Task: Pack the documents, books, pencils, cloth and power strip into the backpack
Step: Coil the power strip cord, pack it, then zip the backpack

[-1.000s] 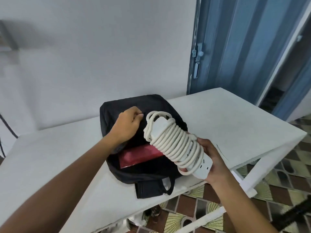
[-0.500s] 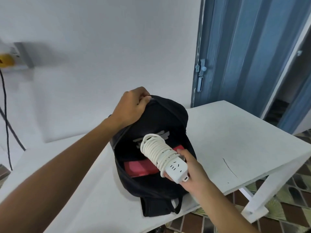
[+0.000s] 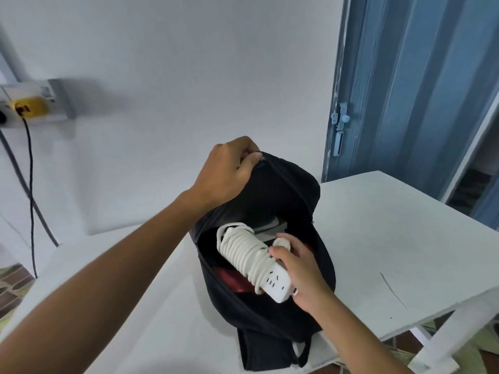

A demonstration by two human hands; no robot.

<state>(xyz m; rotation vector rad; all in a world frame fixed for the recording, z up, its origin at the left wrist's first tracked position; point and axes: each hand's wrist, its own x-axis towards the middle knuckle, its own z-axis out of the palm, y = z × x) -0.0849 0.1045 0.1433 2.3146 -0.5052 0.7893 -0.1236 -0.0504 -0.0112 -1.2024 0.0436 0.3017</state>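
Power strip held inside the open backpack on the white bench.

Nearest, the right hand (image 3: 302,276) curls its fingers around the white power strip (image 3: 259,263), which has its cord wound around it and sits tilted inside the black backpack (image 3: 302,195), above a red book (image 3: 232,282). Farther, the left hand (image 3: 226,171) pinches the upper edge of the backpack and lifts it. The bench (image 3: 391,238) stands against a white wall.

The white table (image 3: 378,238) stands against the white wall (image 3: 189,63). One item lies directly on it: the black backpack (image 3: 291,190), placed near the front edge of the table. A thin dark mark (image 3: 393,290) crosses the tabletop right of the backpack.
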